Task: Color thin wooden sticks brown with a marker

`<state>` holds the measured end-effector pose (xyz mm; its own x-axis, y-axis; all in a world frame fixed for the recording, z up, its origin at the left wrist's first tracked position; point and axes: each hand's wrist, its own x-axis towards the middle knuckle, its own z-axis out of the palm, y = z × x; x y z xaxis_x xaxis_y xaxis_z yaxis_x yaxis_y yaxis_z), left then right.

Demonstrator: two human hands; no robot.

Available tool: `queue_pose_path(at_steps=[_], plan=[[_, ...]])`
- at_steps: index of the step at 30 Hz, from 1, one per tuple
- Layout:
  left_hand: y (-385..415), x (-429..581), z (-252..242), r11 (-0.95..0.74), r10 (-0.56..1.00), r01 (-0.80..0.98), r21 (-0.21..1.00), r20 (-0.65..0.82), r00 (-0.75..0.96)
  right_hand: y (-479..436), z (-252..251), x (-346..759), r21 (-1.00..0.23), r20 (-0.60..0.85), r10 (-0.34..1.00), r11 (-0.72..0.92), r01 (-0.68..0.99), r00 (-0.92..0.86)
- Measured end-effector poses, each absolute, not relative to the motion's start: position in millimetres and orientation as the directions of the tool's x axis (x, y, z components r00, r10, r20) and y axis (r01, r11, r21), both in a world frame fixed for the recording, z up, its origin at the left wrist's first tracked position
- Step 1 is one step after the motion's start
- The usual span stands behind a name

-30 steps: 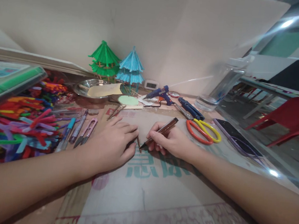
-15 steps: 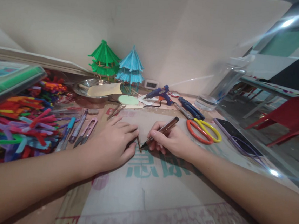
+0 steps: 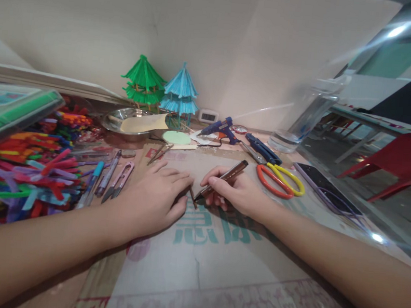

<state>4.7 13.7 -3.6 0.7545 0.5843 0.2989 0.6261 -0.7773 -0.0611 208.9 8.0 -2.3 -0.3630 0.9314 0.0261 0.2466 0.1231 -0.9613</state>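
While our left hand [image 3: 158, 195] lies flat, fingers lightly spread, against a thin stick [image 3: 193, 196] on the cardboard [image 3: 237, 273], we pinch a brown marker [image 3: 236, 170] in our right hand [image 3: 240, 191], its tip at the stick, scissors [image 3: 272, 167] farther right.

The left hand [image 3: 158, 193] hides part of the thin stick [image 3: 193, 196].

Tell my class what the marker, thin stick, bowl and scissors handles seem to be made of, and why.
Marker: probably hard plastic, smooth brown with a faint sheen. Thin stick: possibly wood, looking brown and dull; too small to show grain. Bowl: shiny metal, perhaps steel, given its silvery reflections. Scissors handles: plastic or rubbery coating, judging by their smooth, solid orange-red and yellow colour.
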Motion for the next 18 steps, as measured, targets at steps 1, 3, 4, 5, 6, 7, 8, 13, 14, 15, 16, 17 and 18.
queue_pose_path(at_steps=[1, 3, 4, 5, 6, 7, 8, 13, 14, 15, 16, 17, 18], plan=[[13.6, 4.6, -3.5, -0.781, 0.58, 0.622, -0.06, 0.299, 0.757, 8.0, -2.2, 209.2, -0.962, 0.032, 0.93, 0.127, 0.241, -0.365], [13.7, 4.3, -3.9, -0.783, 0.571, 0.619, -0.069, 0.318, 0.757, 7.9, -1.8, 209.4, -0.963, 0.047, 0.928, 0.14, 0.229, -0.369], [13.8, 4.1, -4.3, -0.782, 0.566, 0.619, -0.077, 0.33, 0.756, 8.0, -1.6, 209.3, -0.964, 0.055, 0.928, 0.146, 0.224, -0.368], [13.8, 4.0, -4.8, -0.781, 0.562, 0.619, -0.084, 0.339, 0.755, 8.0, -1.4, 209.2, -0.963, 0.059, 0.928, 0.15, 0.223, -0.369], [13.8, 3.8, -5.2, -0.78, 0.559, 0.619, -0.09, 0.343, 0.755, 8.1, -1.2, 209.0, -0.963, 0.059, 0.928, 0.15, 0.225, -0.368], [13.8, 3.8, -5.4, -0.78, 0.556, 0.618, -0.095, 0.346, 0.756, 8.2, -1.1, 208.7, -0.962, 0.053, 0.929, 0.146, 0.232, -0.366], [13.8, 3.8, -5.5, -0.781, 0.553, 0.617, -0.1, 0.348, 0.757, 8.3, -1.0, 208.4, -0.961, 0.044, 0.931, 0.138, 0.241, -0.362], [13.4, 4.3, -4.7, -0.781, 0.546, 0.615, -0.108, 0.359, 0.757, 8.6, -1.5, 207.2, -0.954, 0.013, 0.938, 0.115, 0.276, -0.347], [13.4, 4.4, -4.5, -0.781, 0.547, 0.615, -0.107, 0.358, 0.757, 8.7, -1.7, 207.1, -0.953, 0.013, 0.937, 0.117, 0.279, -0.35], [13.3, 4.3, -4.5, -0.78, 0.548, 0.616, -0.108, 0.356, 0.757, 8.9, -2.0, 207.0, -0.952, 0.016, 0.936, 0.121, 0.279, -0.352], [13.4, 4.3, -4.6, -0.779, 0.55, 0.617, -0.108, 0.353, 0.757, 9.2, -2.2, 206.9, -0.952, 0.02, 0.934, 0.126, 0.278, -0.356], [13.4, 4.2, -4.8, -0.778, 0.552, 0.619, -0.109, 0.351, 0.756, 9.4, -2.6, 206.9, -0.953, 0.024, 0.933, 0.131, 0.275, -0.36], [13.5, 4.1, -5.0, -0.777, 0.554, 0.62, -0.109, 0.35, 0.756, 9.7, -2.9, 206.9, -0.953, 0.029, 0.932, 0.135, 0.271, -0.362]])
